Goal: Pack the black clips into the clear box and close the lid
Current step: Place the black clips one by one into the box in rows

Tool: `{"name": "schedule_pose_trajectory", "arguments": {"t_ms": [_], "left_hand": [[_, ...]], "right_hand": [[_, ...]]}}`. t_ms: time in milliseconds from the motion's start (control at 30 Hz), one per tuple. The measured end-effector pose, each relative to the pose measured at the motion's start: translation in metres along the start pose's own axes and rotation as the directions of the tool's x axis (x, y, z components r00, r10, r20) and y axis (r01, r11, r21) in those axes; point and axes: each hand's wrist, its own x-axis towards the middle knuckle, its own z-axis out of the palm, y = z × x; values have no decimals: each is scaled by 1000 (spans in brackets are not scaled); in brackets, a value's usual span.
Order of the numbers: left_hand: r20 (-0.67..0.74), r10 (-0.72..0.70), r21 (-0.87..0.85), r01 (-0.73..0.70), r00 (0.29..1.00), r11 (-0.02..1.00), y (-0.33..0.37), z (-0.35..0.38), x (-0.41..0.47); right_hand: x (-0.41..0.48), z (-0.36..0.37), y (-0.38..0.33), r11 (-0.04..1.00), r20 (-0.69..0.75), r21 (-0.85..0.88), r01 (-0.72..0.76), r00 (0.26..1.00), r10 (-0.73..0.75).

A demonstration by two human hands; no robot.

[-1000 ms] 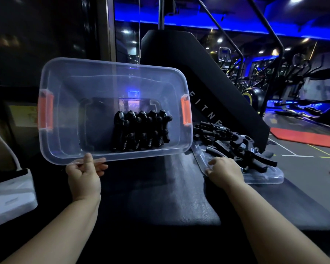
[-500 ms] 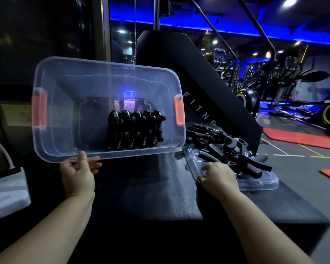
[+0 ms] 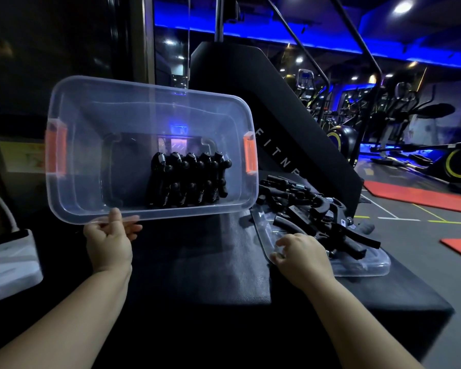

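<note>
Gym table (image 3: 197,262): left hand (image 3: 108,241) grip pinching tilted clear box (image 3: 91,123), some black clips (image 3: 186,179) packed; loose clips (image 3: 317,217) waiting on lid (image 3: 370,267); right hand (image 3: 301,258) grip unclear.

Hidden from me
The fingertips of my right hand (image 3: 301,258) curl away from me, so I cannot tell whether they grip anything; the loose black clips (image 3: 317,209) cover much of the lid (image 3: 370,267), and both forearms are cut off below.

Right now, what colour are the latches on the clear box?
Orange; the latches show best in the head view.
</note>
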Motion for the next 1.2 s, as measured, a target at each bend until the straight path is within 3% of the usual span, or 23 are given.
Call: {"name": "schedule_pose_trajectory", "arguments": {"t_ms": [367, 500, 633, 733, 833, 933, 1033, 1200], "left_hand": [[-1, -6, 11, 6, 1000, 1000, 5, -1, -3], [10, -11, 11, 10, 1000, 1000, 4, -1, -3], [19, -5, 7, 5, 1000, 1000, 4, -2, -2], [21, -3, 7, 2, 1000, 1000, 5, -2, -3], [18, 2, 6, -2, 1000, 1000, 7, -2, -3], [15, 3, 2, -3, 1000, 1000, 8, -2, -4], [15, 6, 5, -6, 1000, 1000, 8, -1, -3], [7, 0, 1, 0, 1000, 1000, 8, -1, -2]], "right_hand": [[-3, -8, 1, 999, -13, 36, 17, 1000, -16], [4, -18, 2, 989, -16, 150, 14, 1000, -12], [30, -30, 9, 981, -190, 190, 44, 982, -7], [56, -41, 23, 986, -273, 132, -104, 952, 137], [78, -48, 38, 928, -136, 2, -373, 919, 370], [90, -47, 49, 837, 48, -2, -547, 836, 547], [97, -41, 54, 800, 166, 32, -600, 792, 587], [101, -35, 51, 792, 140, 29, -610, 787, 601]]}}
